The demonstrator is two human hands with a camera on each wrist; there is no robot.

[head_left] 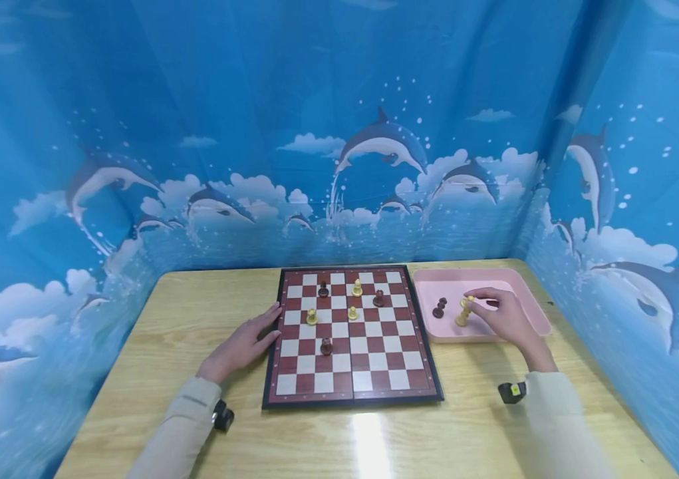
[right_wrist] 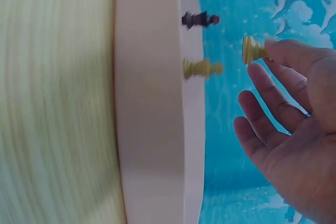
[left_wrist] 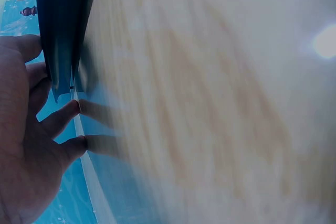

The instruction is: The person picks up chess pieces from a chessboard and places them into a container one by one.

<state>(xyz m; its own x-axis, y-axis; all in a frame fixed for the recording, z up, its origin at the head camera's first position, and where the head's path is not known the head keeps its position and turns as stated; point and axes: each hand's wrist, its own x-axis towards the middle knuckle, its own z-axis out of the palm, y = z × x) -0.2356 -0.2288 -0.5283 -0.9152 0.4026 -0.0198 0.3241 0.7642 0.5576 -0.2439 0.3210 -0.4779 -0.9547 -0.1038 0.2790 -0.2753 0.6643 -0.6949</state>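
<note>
My right hand pinches a pale yellow chess piece between thumb and index finger, above the pink tray. Its top is hidden by the fingertips, and the other fingers are spread apart. Below it, a second pale chess piece stands in the tray beside a dark chess piece. On the other side, my left hand rests at the left edge of the chessboard, its fingertips touching the rim. That hand's fingers look relaxed in the left wrist view.
Several pieces stand on the board's upper half and middle, among them a dark piece and a pale piece. The tray is right of the board on the wooden table. Blue dolphin curtains enclose the back and sides.
</note>
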